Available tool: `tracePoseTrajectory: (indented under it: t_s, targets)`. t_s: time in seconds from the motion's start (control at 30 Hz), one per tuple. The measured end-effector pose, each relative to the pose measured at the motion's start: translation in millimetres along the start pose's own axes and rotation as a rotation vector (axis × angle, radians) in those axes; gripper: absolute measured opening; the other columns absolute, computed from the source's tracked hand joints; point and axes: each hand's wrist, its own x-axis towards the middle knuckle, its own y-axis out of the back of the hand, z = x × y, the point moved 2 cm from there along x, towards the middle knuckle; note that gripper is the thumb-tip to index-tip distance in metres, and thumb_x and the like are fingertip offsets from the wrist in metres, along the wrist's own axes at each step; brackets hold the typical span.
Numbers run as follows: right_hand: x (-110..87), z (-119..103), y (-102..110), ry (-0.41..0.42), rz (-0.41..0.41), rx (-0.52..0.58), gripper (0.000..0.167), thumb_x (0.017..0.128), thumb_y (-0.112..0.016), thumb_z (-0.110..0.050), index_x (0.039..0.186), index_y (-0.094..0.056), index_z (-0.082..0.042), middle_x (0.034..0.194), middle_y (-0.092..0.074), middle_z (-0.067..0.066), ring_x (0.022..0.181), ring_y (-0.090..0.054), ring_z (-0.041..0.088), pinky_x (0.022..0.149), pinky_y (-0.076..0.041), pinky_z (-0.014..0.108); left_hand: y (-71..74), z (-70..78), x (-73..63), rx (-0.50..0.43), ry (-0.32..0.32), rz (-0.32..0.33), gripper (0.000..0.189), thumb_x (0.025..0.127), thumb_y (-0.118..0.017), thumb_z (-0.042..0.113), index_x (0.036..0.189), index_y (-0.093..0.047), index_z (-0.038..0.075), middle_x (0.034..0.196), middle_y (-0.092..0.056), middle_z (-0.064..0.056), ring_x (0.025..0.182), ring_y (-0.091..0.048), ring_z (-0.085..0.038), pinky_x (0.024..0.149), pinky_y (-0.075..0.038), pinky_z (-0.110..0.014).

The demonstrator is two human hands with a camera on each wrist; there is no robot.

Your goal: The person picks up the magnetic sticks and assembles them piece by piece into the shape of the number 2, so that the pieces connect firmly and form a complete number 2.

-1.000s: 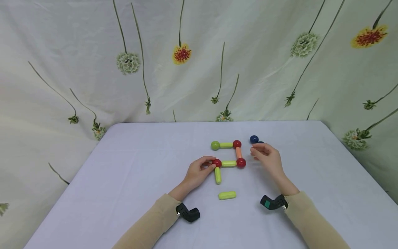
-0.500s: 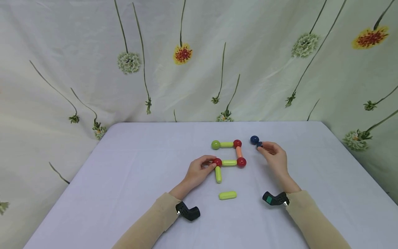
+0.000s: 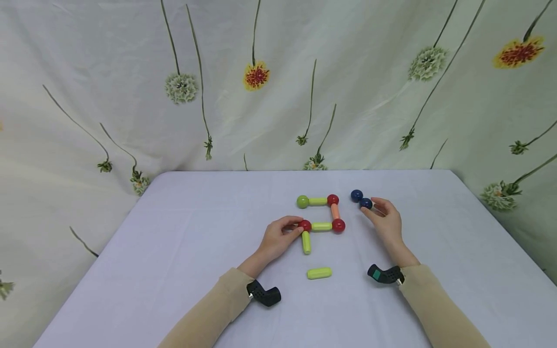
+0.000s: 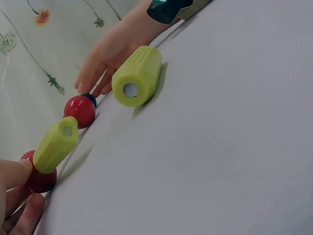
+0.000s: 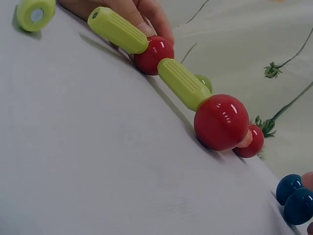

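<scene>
My left hand (image 3: 278,238) pinches a red ball (image 3: 306,225) at the corner of a flat chain of balls and rods. From that ball one yellow-green rod (image 3: 306,243) points toward me and another (image 3: 321,226) runs to a second red ball (image 3: 338,225). An orange rod (image 3: 335,211) leads on to a third red ball (image 3: 332,200), then a yellow-green rod (image 3: 317,201) and a green ball (image 3: 302,201). To the right, my right hand (image 3: 385,220) holds a dark blue ball (image 3: 366,203) between thumb and fingers. Another blue ball (image 3: 357,195) lies right beside it.
One loose yellow-green rod (image 3: 319,273) lies on the white-covered table (image 3: 196,232), nearer to me than the chain. Its silver round end shows in the left wrist view. A flower-patterned cloth (image 3: 278,96) hangs behind the table's back edge.
My right hand has moved right, from in front of the near blue ball to its right side, and now pinches it. The left hand stays on its red ball.
</scene>
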Motion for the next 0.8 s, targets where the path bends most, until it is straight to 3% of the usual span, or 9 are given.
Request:
tracePoseTrajectory:
  t_s: [0.43, 0.8]
  targets:
    - [11.3, 9, 1, 0.01, -0.012, -0.073, 0.057, 0.098, -0.069, -0.014, 0.147, -0.048, 0.005, 0.152, -0.048, 0.026, 0.138, -0.048, 0.04, 0.117, -0.039, 0.046, -2.8, -3.9, 6.0, -0.003, 0.015, -0.007, 0.027, 0.098, -0.07, 0.01, 0.124, -0.071, 0.002, 0.121, -0.073, -0.014, 0.109, -0.067, -0.029, 0.087, -0.054, -0.027]
    - [14.0, 7, -1, 0.065, -0.066, -0.191, 0.059, 0.099, -0.068, -0.016, 0.151, -0.046, 0.002, 0.155, -0.045, 0.027, 0.137, -0.048, 0.042, 0.117, -0.039, 0.047, -4.2, -5.5, 13.6, 0.014, 0.039, 0.005, 0.028, 0.098, -0.07, 0.011, 0.125, -0.071, 0.002, 0.121, -0.073, -0.015, 0.109, -0.066, -0.03, 0.094, -0.055, -0.041]
